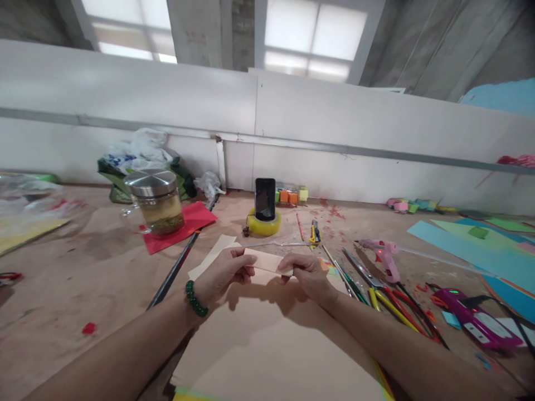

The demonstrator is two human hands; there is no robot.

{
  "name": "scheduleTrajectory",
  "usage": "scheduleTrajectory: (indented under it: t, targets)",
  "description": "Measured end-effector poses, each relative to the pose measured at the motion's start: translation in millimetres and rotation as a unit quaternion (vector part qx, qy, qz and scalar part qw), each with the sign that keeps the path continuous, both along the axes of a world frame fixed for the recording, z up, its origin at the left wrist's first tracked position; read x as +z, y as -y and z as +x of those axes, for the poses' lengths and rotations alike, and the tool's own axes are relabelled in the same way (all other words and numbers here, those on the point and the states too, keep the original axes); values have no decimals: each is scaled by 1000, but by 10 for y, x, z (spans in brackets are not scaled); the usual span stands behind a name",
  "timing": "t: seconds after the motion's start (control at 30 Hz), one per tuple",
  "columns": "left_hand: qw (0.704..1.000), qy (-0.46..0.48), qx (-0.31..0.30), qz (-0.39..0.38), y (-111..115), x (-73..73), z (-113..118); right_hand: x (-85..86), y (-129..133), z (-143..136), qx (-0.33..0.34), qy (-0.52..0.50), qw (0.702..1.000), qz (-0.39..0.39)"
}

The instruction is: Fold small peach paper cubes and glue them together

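Note:
A small folded strip of pale peach paper (267, 261) is held between both hands above the table. My left hand (223, 274), with a green bead bracelet at the wrist, pinches its left end. My right hand (307, 273) pinches its right end. Beneath the hands lies a large peach paper sheet (267, 351), and a cream paper piece (213, 253) pokes out behind the left hand.
A glass jar with a metal lid (157, 201) stands on red paper (190, 220) at the back left. A phone (264, 199) stands upright in a yellow tape roll. To the right lie a pink glue gun (384, 257), scissors (376, 287), a yellow cutter (315, 232) and blue and green sheets (480, 250).

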State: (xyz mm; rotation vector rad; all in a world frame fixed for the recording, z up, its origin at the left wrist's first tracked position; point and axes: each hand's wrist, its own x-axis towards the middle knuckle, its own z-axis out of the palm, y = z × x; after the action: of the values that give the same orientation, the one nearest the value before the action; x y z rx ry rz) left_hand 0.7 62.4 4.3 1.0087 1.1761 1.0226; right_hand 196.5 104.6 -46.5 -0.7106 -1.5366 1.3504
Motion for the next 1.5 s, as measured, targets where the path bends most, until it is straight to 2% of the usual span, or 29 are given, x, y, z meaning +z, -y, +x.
scheduleTrajectory:
  t: [0.2,0.33,0.43,0.53,0.6,0.73,0.93,1.3,1.5]
  targets:
    - [1000,-2,16,26,-32,-29,-6,-60,16,-1,40,15,999,11]
    - [995,-34,24,87,-37,-48,-5,-18,51,42,67,55,995,51]
    - [982,-93,44,156,-8,-63,27,66,91,84,48,58,991,107]
    - [970,-130,25,203,55,-79,90,113,139,77,19,48,991,125]
    - [967,-144,6,208,106,-86,142,107,166,43,33,76,991,104]
    - [966,-149,-25,211,182,-70,217,67,180,-26,103,126,986,37]
    - [977,-64,-80,189,200,-19,162,100,157,-17,119,63,990,-39]
    - [971,-105,-91,195,173,-99,101,147,130,43,174,104,978,-55]
    - [958,-153,-136,199,167,-34,50,161,130,56,213,133,964,-85]
